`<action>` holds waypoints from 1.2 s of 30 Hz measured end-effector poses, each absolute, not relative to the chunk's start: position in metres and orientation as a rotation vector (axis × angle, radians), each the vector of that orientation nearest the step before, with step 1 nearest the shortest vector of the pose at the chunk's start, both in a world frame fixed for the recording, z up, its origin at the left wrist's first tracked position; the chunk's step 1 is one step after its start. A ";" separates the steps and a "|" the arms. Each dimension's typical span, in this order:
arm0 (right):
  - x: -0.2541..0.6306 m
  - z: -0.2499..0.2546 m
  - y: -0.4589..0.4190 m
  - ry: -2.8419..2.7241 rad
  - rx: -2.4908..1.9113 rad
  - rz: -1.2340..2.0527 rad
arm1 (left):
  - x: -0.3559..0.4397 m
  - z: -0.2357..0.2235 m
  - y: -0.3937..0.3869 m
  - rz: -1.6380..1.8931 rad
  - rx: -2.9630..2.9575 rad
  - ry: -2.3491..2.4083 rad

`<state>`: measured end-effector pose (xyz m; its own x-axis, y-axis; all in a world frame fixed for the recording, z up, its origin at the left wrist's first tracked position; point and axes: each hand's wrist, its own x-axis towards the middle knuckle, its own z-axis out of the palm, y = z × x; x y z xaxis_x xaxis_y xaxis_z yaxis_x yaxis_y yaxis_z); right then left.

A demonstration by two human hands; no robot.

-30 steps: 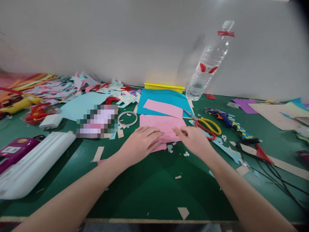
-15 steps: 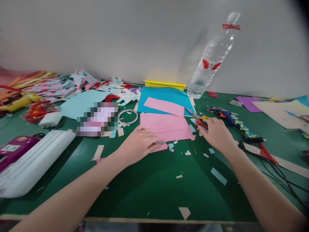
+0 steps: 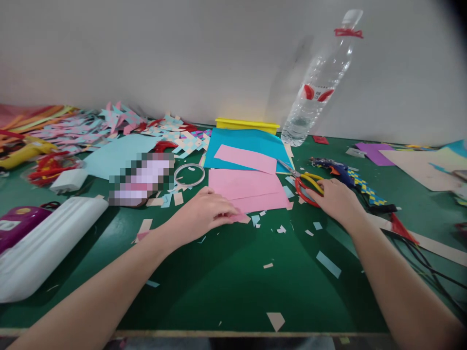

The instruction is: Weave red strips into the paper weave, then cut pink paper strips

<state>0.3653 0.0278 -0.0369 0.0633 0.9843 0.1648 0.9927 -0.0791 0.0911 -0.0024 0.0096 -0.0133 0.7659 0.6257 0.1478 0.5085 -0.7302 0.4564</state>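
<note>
My left hand [image 3: 204, 211] is low over the table with its fingers pressed together on a small pink paper piece [image 3: 239, 218]. Just beyond lies a pink sheet [image 3: 251, 187] with a line across it. My right hand [image 3: 337, 199] is at the red and yellow handles of a pair of scissors [image 3: 306, 183], its thumb and fingers on their near ends. The blades point left, towards a pink strip [image 3: 246, 158] lying on a blue sheet [image 3: 233, 138].
A clear bottle [image 3: 317, 92] leans against the wall. Left are a roll of tape [image 3: 189, 175], a blurred phone [image 3: 144, 180], a white object [image 3: 54, 248] and a purple device [image 3: 22, 228]. Right, a glue gun [image 3: 339, 172] and black cables [image 3: 419, 257]. Paper scraps [image 3: 276, 321] are scattered about.
My right hand has shifted slightly back, so more of the scissors' handles show. My left fingers have drawn together at the small pink piece. The view has shifted a little.
</note>
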 end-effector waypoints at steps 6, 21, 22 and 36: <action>0.366 -0.046 0.037 -2.084 -2.139 -0.220 | -0.001 -0.018 0.011 0.414 2.655 0.886; 0.368 -0.012 0.021 -1.816 -2.054 -0.055 | 0.007 -0.026 0.012 0.477 2.635 0.873; 0.365 -0.010 0.019 -1.821 -2.012 -0.052 | 0.006 -0.026 0.013 0.473 2.636 0.865; 0.327 0.016 -0.011 -2.545 -1.396 0.434 | 0.000 -0.022 0.016 0.576 2.724 0.917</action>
<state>0.3272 -0.0111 0.0156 -0.5313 0.8463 0.0382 0.7858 0.5091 -0.3512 0.0005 0.0158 -0.0217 0.7299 0.6163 0.2958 0.5343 -0.7842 0.3156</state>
